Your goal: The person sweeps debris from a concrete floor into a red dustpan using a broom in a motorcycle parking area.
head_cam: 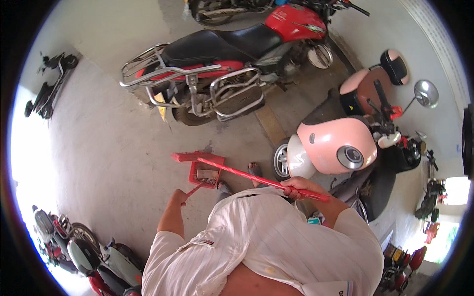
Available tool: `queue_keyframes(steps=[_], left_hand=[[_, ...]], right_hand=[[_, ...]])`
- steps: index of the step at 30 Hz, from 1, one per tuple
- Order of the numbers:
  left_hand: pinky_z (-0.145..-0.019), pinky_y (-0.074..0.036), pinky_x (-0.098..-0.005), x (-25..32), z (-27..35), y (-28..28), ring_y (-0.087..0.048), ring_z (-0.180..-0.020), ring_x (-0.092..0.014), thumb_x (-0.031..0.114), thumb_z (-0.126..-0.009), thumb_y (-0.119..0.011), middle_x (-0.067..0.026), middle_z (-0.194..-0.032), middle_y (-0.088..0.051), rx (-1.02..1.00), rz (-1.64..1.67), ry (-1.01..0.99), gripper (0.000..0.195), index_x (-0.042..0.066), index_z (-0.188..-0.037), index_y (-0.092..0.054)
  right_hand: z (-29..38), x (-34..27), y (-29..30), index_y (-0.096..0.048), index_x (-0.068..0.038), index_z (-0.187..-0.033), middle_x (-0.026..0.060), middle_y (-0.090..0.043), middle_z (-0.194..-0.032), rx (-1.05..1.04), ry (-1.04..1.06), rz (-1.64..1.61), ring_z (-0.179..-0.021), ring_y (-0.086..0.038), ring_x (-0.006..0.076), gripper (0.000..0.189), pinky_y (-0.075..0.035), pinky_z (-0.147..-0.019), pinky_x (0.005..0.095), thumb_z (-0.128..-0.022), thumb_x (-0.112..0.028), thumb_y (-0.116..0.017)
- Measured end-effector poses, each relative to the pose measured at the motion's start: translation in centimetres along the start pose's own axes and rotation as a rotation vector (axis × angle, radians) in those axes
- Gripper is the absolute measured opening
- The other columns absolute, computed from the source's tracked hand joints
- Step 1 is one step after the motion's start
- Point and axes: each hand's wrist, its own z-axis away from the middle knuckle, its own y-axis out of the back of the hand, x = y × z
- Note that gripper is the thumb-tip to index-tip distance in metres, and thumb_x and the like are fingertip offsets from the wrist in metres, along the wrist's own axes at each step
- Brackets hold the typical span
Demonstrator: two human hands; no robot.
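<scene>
My right hand (295,187) grips the red handle of a broom (244,171) near its upper end. The broom slants across in front of me, and its red head (184,157) lies over the far edge of a red dustpan (193,174). My left hand (180,197) is closed around the thin red handle of the dustpan, to the left of my body. Inside the dustpan are a flat tan piece (208,174) and small bits of debris (209,181). The dustpan appears to be at the concrete floor, just ahead of my sandalled feet (254,169).
A red motorcycle (222,48) with chrome racks stands ahead. Close on my right is a pink electric scooter (333,144), its front wheel near my foot. More scooters (83,255) are parked at lower left, and another (52,87) stands at far left. Concrete floor (111,148) stretches leftward.
</scene>
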Motion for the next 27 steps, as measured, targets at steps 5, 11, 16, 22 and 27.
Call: queue_keyframes(steps=[5,11,16,22,27], left_hand=[[-0.04,-0.04,-0.037,-0.1,1.3,0.6,-0.056,-0.043,-0.021,0.015,-0.081,-0.05,-0.0142,-0.054,-0.057,-0.055,-0.106,0.004,0.025,-0.006,-0.072,-0.059],[-0.04,-0.041,-0.037,0.6,0.6,0.7,-0.056,-0.042,-0.021,0.013,-0.079,-0.053,-0.0141,-0.051,-0.056,-0.023,-0.14,-0.031,0.024,-0.005,-0.065,-0.06],[-0.035,-0.04,-0.0343,0.4,0.5,-0.1,-0.056,-0.041,-0.02,0.012,-0.079,-0.054,-0.0156,-0.051,-0.057,-0.085,-0.123,-0.087,0.024,-0.003,-0.061,-0.058],[-0.034,-0.039,-0.0338,-2.1,0.9,-2.0,-0.053,-0.039,-0.021,0.01,-0.078,-0.056,-0.0163,-0.056,-0.058,-0.114,0.086,-0.053,0.016,-0.004,-0.069,-0.058],[-0.035,-0.039,-0.0336,-2.0,3.4,-2.9,-0.053,-0.04,-0.021,0.01,-0.077,-0.058,-0.0149,-0.057,-0.058,-0.174,0.116,-0.122,0.015,-0.004,-0.073,-0.057]], right_hand=[[1.6,1.7,-3.1,-0.05,-0.009,-0.095,-0.0024,-0.047,-0.062,0.308,0.216,0.24,-0.041,-0.04,0.0044,0.02,-0.033,-0.034,0.018,-0.094,-0.029,-0.043],[-1.7,2.9,-3.8,-0.052,-0.006,-0.076,0.0026,-0.052,-0.06,0.542,0.401,0.324,-0.041,-0.047,0.0113,0.025,-0.039,-0.037,0.0274,-0.09,-0.027,-0.052],[-4.2,3.0,-3.9,-0.054,-0.001,-0.075,0.0084,-0.054,-0.062,0.443,0.51,-0.089,-0.051,-0.054,0.0188,0.025,-0.045,-0.048,0.0322,-0.087,-0.024,-0.055],[-6.5,2.6,-5.0,-0.049,-0.001,-0.074,0.0136,-0.055,-0.063,0.349,0.662,-0.231,-0.055,-0.057,0.0237,0.018,-0.049,-0.053,0.0367,-0.081,-0.014,-0.059],[-8.7,3.1,-2.7,-0.048,-0.002,-0.067,0.0138,-0.054,-0.06,0.368,0.713,-0.218,-0.053,-0.057,0.0238,0.016,-0.047,-0.048,0.0367,-0.077,-0.009,-0.059]])
